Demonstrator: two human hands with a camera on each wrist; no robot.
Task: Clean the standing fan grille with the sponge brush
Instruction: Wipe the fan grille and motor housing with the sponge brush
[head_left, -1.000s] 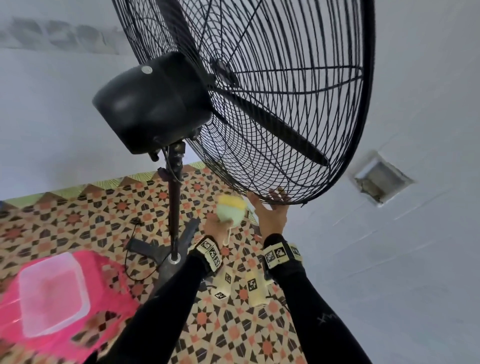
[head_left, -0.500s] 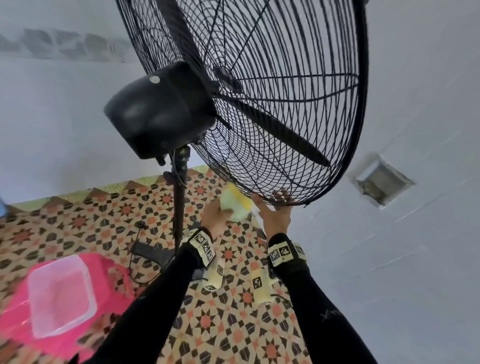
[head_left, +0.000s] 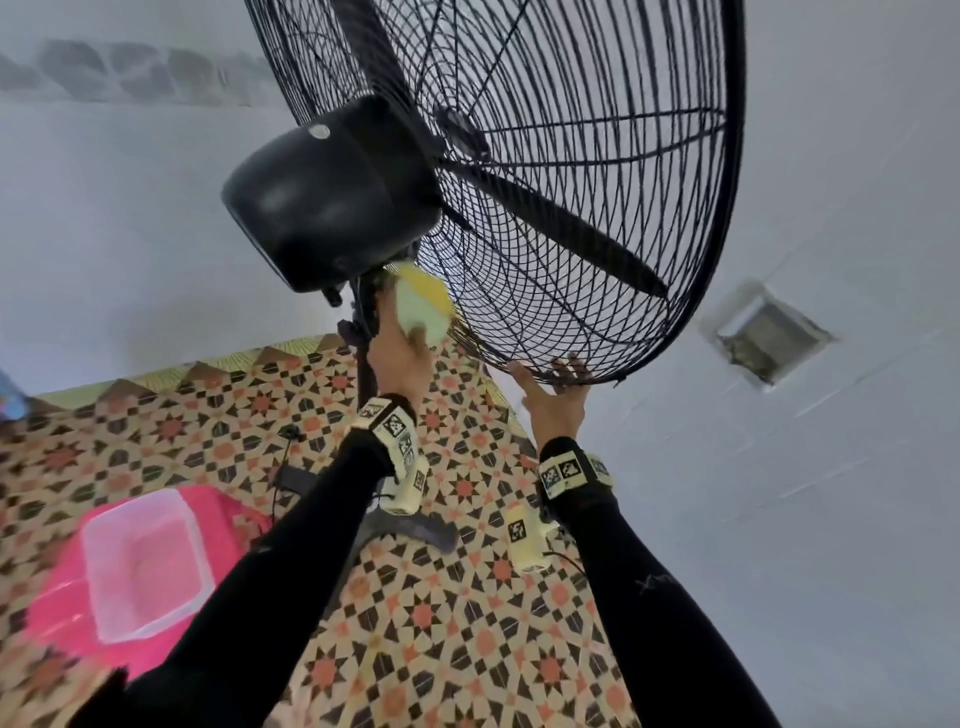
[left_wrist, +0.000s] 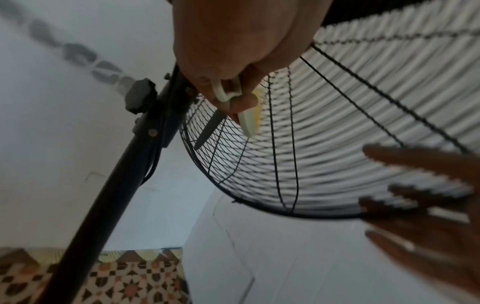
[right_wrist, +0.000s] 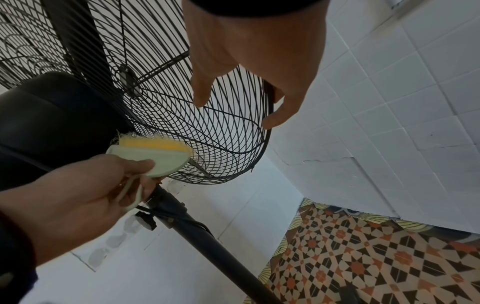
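Observation:
A black standing fan fills the head view, its wire grille (head_left: 571, 208) tilted over me. My left hand (head_left: 400, 358) grips the pale green sponge brush (head_left: 423, 306) by its handle. The yellow sponge side presses on the rear grille just under the motor housing (head_left: 327, 197). In the right wrist view the brush (right_wrist: 158, 156) meets the wires beside the pole (right_wrist: 207, 236). My right hand (head_left: 553, 395) holds the grille's lower rim, fingers (right_wrist: 272, 119) hooked over it and the thumb against the rear wires. The left wrist view shows the brush handle (left_wrist: 228, 90) in my fingers.
A clear plastic container (head_left: 140, 561) sits on a pink stool (head_left: 218, 514) at lower left. The fan's base (head_left: 415, 525) and cable (head_left: 280, 467) lie on the patterned tile floor. White tiled wall stands close on the right, with a small recessed opening (head_left: 769, 338).
My left hand has lifted the brush from below the rim up onto the rear grille beside the motor. The right hand has stayed on the lower rim.

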